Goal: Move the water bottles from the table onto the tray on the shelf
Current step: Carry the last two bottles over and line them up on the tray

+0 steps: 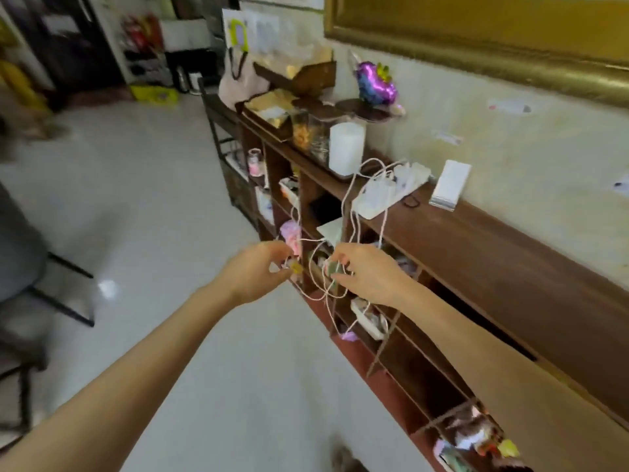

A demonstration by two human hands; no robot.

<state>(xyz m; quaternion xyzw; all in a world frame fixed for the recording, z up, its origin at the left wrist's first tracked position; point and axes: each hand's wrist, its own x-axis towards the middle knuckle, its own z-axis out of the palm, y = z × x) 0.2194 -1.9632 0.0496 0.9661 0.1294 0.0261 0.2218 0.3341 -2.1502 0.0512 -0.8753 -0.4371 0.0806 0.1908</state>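
Between both hands [306,270], blurred, perhaps cables [350,212].

Mid-frame, both arms reach fwd: left hand [257,272] pinches a small yellowish item, blurred, w/ white cable [350,212] attached, right hand [367,272] curls round a small greenish item in the same tangle of loops. Cables run up to a white power strip [391,192] on top of the brown wooden shelf [493,253], which runs from upper centre to lower right along the wall; a white cylinder [346,148], jars and a purple foil balloon [376,85] sit further back on it. Cubbies below hold blurred clutter; pale tiled floor [136,199] fills the left, gilt frame [476,42] upper right.
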